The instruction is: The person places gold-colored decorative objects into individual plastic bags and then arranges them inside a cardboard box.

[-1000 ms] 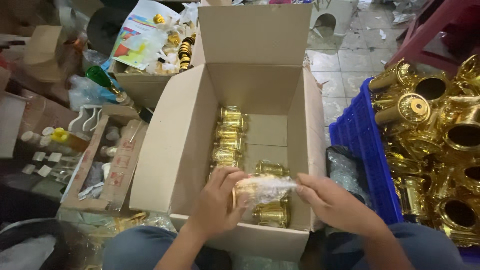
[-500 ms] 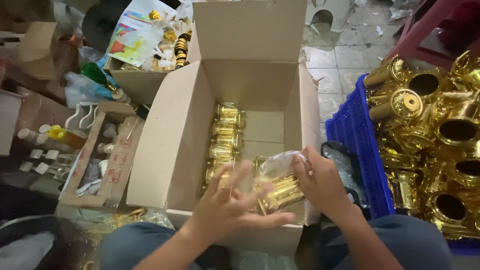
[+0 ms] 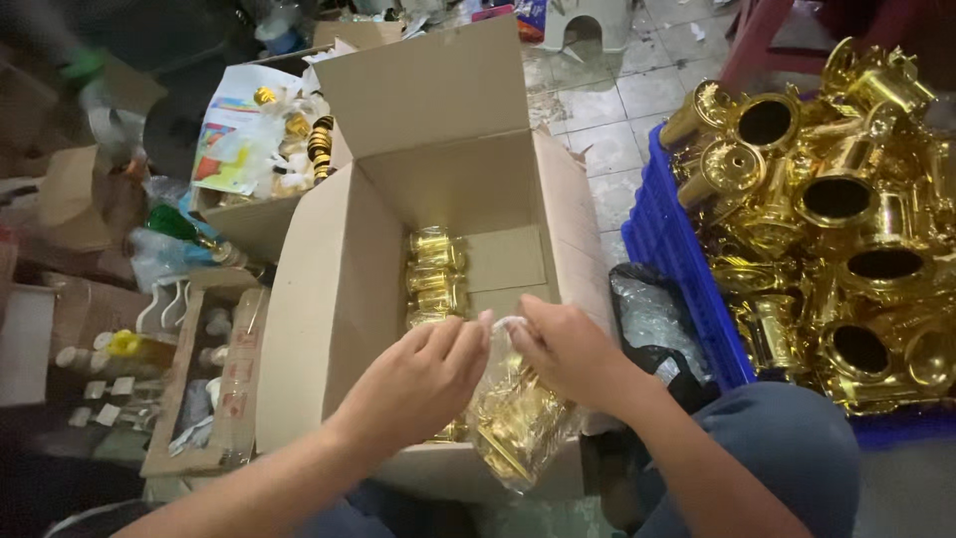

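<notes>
Left hand [image 3: 423, 374] and right hand [image 3: 568, 349] meet over the near edge of the open brown cardboard box [image 3: 329, 299]; both pinch the top of a clear crinkled plastic bag [image 3: 518, 418] holding a shiny gold plastic cup-shaped piece [image 3: 523, 433]; fingers of each hand closed on the bag mouth, fingertips of the two hands nearly touching; grip of both hands: shut on the bag film, not on the gold piece itself

Bag hangs below the hands, against the box's near wall, partly over its front edge; long axis of the gold piece runs roughly upright with a tilt, lower end toward the viewer's left, upper end toward the hands; which end is the mouth cannot be told through the film

Inside the box, along its left wall: a row of wrapped gold pieces [image 3: 435, 274] lying side by side, running from the far wall toward the hands; rest of the box floor bare cardboard; far flap stands up

Right of the box: blue plastic crate [image 3: 667, 249] heaped with loose gold trophy cups [image 3: 836, 199], open mouths facing mostly up and toward the camera; between box and crate, a dark bag of clear plastic film [image 3: 652, 314]

Left: second smaller cardboard box [image 3: 254, 224] with mixed clutter
</notes>
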